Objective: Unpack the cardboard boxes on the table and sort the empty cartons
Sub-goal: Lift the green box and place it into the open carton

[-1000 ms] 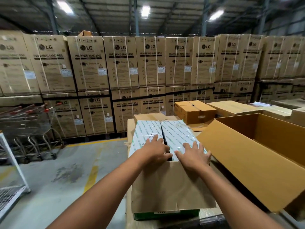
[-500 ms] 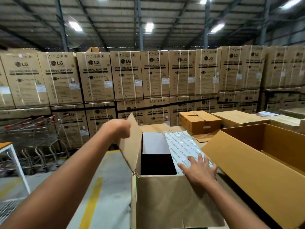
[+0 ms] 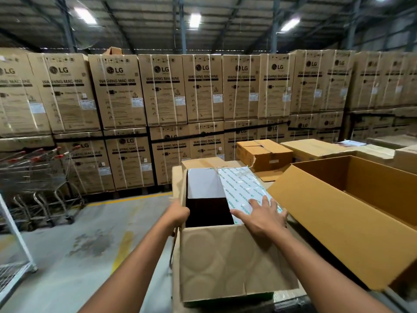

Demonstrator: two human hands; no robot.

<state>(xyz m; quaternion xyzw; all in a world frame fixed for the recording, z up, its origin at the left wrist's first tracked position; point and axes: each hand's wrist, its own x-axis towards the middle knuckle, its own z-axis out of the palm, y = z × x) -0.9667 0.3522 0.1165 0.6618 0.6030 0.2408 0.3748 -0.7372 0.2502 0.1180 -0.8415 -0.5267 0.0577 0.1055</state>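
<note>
A brown cardboard box (image 3: 228,260) stands in front of me, its top half open onto a dark inside. My left hand (image 3: 179,212) grips the box's left top edge, where the left flap is folded down outside. My right hand (image 3: 262,214) lies flat, fingers spread, on the right flap (image 3: 242,188), which is white with green print and still covers the right half. A plain white flap (image 3: 203,185) shows at the far side of the opening.
A big empty open carton (image 3: 352,224) lies tipped on its side just right of my box. A smaller closed orange-brown box (image 3: 262,154) and flat cartons (image 3: 316,147) sit behind. Stacked washing-machine cartons (image 3: 162,91) wall the back. Shopping trolleys (image 3: 38,177) stand left on the concrete floor.
The left flap, lifted half a second ago, is now folded down outside the box, and my left hand has dropped to the left edge. My right hand stays on the right flap.
</note>
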